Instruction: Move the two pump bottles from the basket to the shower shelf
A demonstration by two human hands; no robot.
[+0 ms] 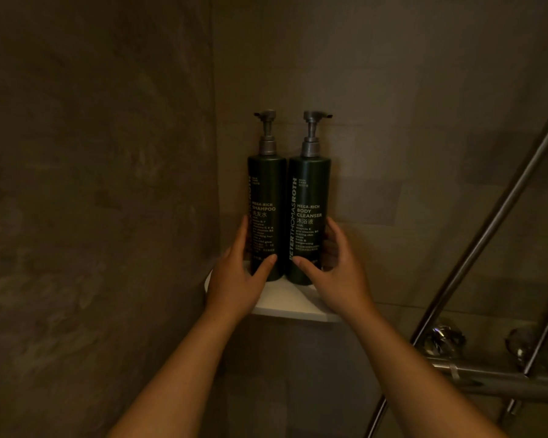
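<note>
Two dark green pump bottles stand upright side by side on a white corner shelf [285, 303] in the shower. The left one is the shampoo bottle [266, 191], its grey pump spout pointing left. The right one is the body cleanser bottle [310, 197], its spout pointing right. My left hand [238, 279] wraps the lower part of the shampoo bottle, thumb across its front. My right hand [339, 273] holds the lower part of the body cleanser bottle the same way. The basket is out of view.
Dark stone-look tiled walls meet in the corner behind the shelf. At the right, a slanted metal shower rail [494, 222] runs up, with a chrome mixer valve and knobs [475, 355] below it.
</note>
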